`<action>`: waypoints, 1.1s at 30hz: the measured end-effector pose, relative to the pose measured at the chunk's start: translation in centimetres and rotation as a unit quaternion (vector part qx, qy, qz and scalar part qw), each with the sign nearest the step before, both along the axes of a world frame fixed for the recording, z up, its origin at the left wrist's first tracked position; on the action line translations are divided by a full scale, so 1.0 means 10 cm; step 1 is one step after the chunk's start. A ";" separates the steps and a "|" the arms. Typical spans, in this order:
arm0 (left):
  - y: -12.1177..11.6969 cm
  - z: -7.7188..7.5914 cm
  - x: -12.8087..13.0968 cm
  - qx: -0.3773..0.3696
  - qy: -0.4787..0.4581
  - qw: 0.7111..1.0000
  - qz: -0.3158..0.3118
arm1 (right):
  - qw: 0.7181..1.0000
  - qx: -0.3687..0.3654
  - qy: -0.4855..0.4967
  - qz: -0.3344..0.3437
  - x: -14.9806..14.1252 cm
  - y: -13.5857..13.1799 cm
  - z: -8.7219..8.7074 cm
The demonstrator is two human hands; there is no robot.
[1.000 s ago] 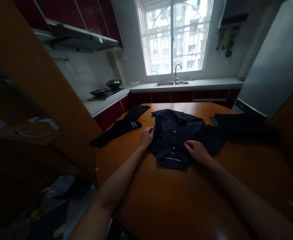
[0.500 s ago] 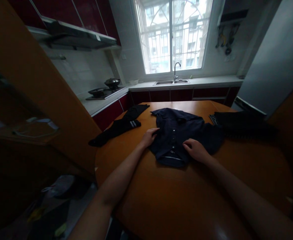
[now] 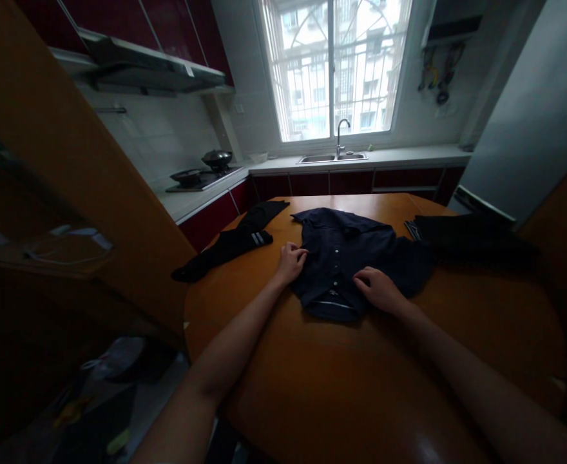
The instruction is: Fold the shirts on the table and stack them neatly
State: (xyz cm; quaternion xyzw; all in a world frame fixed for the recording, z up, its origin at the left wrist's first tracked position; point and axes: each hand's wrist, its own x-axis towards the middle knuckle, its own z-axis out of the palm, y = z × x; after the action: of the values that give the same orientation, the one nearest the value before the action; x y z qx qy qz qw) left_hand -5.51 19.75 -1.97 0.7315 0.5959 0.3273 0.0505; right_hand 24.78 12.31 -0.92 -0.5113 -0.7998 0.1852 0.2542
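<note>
A dark navy button-up shirt [image 3: 329,258] lies front up, its collar toward me and several pale buttons down the middle. My left hand [image 3: 292,263] is at the shirt's left edge, thumb and fingers pinched together on the fabric. On the shirt's right side, near the collar, my right hand [image 3: 379,288] rests with curled fingers closed on the cloth; the fold between its fingertips is hard to make out.
The wooden table [image 3: 312,374] has rounded ends. Black clothing with two light stripes [image 3: 230,248] lies at the left edge, and a dark pile of folded clothes [image 3: 471,238] at the right. Beyond are a sink [image 3: 332,158], a stove [image 3: 206,180] and a fridge [image 3: 529,116].
My left hand has shifted slightly up along the shirt's left edge, with its fingers bent more. The right hand and the shirt are almost unmoved.
</note>
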 end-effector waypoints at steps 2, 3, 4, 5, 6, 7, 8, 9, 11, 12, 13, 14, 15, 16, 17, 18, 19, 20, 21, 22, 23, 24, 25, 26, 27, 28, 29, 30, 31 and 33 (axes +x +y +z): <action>0.01 -0.04 -0.02 -0.015 0.027 0.998 0.045 | 1.000 -0.001 -0.003 0.000 0.00 0.00 0.01; 0.02 -0.05 -0.03 -0.032 0.036 0.998 0.047 | 1.000 -0.003 -0.004 0.001 0.00 0.00 0.02; 0.02 -0.06 -0.05 -0.049 0.045 0.997 0.037 | 1.000 -0.004 -0.006 0.001 0.00 -0.01 0.03; 0.01 -0.06 -0.06 -0.062 0.052 0.997 0.022 | 1.000 -0.005 -0.007 0.001 0.00 -0.01 0.04; 0.01 -0.06 -0.06 -0.068 0.059 0.996 0.002 | 1.000 -0.005 -0.007 0.002 -0.01 -0.01 0.04; 0.00 -0.06 -0.06 -0.069 0.064 0.995 -0.018 | 1.000 -0.005 -0.007 0.003 -0.01 -0.02 0.05; -0.01 -0.05 -0.06 -0.067 0.065 0.995 -0.038 | 1.000 -0.004 -0.006 0.003 -0.01 -0.02 0.05; -0.02 -0.05 -0.06 -0.064 0.064 0.994 -0.056 | 1.000 -0.004 -0.005 0.004 -0.01 -0.02 0.05; -0.03 -0.04 -0.04 -0.062 0.050 0.993 -0.091 | 1.000 -0.003 -0.004 0.005 0.00 -0.01 0.03; -0.02 -0.04 -0.03 -0.060 0.036 0.992 -0.106 | 1.000 -0.003 -0.005 0.005 0.00 -0.01 0.03; -0.02 -0.03 -0.02 -0.055 0.019 0.991 -0.118 | 1.000 -0.003 -0.005 0.006 0.00 0.00 0.02; -0.01 -0.02 -0.02 -0.045 0.000 0.991 -0.125 | 1.000 -0.003 -0.006 0.006 0.00 0.00 0.02; 0.00 0.00 -0.02 -0.030 -0.020 0.991 -0.127 | 1.000 -0.003 -0.007 0.006 0.00 0.00 0.02; 0.02 0.03 -0.03 -0.012 -0.040 0.992 -0.121 | 1.000 -0.004 -0.008 0.006 0.01 0.00 0.02; 0.04 0.06 -0.05 0.007 -0.058 0.993 -0.106 | 1.000 -0.006 -0.008 0.005 0.01 0.00 0.02; 0.05 0.10 -0.09 0.026 -0.075 0.994 -0.079 | 1.000 -0.007 -0.009 0.004 0.01 0.00 0.03; 0.07 0.14 -0.13 0.045 -0.092 0.994 -0.037 | 1.000 -0.008 -0.009 0.004 0.01 0.00 0.03; 0.08 0.18 -0.19 0.063 -0.107 0.992 0.016 | 1.000 -0.008 -0.009 0.005 0.01 0.00 0.03; 0.08 0.22 -0.26 0.078 -0.119 0.987 0.078 | 1.000 -0.007 -0.009 0.006 0.01 -0.01 0.03; 0.07 0.25 -0.33 0.090 -0.124 0.978 0.138 | 1.000 -0.005 -0.008 0.007 0.01 -0.01 0.03; 0.05 0.27 -0.40 0.098 -0.120 0.969 0.192 | 1.000 -0.002 -0.007 0.009 0.01 -0.01 0.03; 0.02 0.28 -0.46 0.099 -0.107 0.962 0.233 | 1.000 0.002 -0.006 0.010 0.01 -0.01 0.03; -0.01 0.28 -0.50 0.095 -0.089 0.957 0.258 | 1.000 0.005 -0.004 0.011 0.01 0.00 0.02; -0.04 0.28 -0.52 0.090 -0.068 0.957 0.269 | 1.000 0.006 -0.002 0.010 0.01 0.00 0.02; -0.07 0.28 -0.51 0.088 -0.047 0.958 0.268 | 1.000 0.006 0.000 0.009 0.01 0.01 0.02; -0.10 0.27 -0.48 0.090 -0.028 0.963 0.254 | 1.000 0.006 0.003 0.007 0.02 0.02 0.01; -0.13 0.27 -0.42 0.095 -0.012 0.969 0.227 | 1.000 0.005 0.005 0.002 0.02 0.03 0.01; -0.15 0.27 -0.35 0.100 0.001 0.977 0.188 | 1.000 0.005 0.007 -0.006 0.03 0.04 0.01; -0.16 0.27 -0.27 0.102 0.010 0.985 0.138 | 1.000 0.006 0.009 -0.017 0.04 0.05 0.01; -0.20 0.26 -0.10 0.075 0.019 0.997 0.022 | 0.999 0.015 0.009 -0.046 0.08 0.07 0.02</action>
State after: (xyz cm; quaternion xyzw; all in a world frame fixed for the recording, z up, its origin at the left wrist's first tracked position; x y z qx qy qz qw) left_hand -6.51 17.79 0.63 0.7262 0.5863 0.3582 -0.0230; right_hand 25.60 12.96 -0.71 -0.5420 -0.7756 0.1661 0.2777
